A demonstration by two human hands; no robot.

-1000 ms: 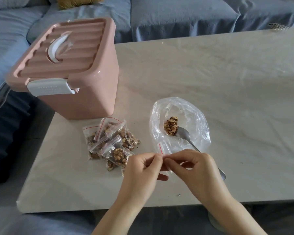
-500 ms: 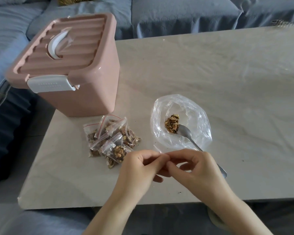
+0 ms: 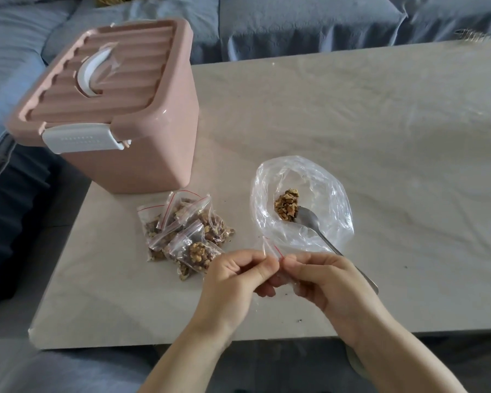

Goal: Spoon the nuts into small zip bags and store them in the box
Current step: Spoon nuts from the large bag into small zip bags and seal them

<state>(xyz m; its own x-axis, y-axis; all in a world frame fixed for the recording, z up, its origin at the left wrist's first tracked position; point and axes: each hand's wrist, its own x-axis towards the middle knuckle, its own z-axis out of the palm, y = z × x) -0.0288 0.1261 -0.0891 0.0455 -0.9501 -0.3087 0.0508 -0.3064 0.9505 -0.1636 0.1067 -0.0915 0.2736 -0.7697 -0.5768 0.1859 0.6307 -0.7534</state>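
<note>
Pinching the small zip bag [image 3: 272, 249] at its red-striped top, our left hand [image 3: 233, 282] and our right hand [image 3: 326, 285] held it over the near part of the counter [image 3: 352, 123], with the fingers of both curled on the plastic. Just beyond it the big clear bag [image 3: 332, 199] lay open, with the nuts [image 3: 287, 208] and the bowl of the spoon [image 3: 309, 221] inside. The filled bags [image 3: 187, 234] were piled to the left, near the closed pink box [image 3: 119, 109] at the far left.

Closed pink box [image 3: 119, 109] blocks tabletop [image 3: 352, 123] far left; filled zip bags [image 3: 184, 234], open plastic bag [image 3: 301, 205] crowd middle; right side free.
</note>
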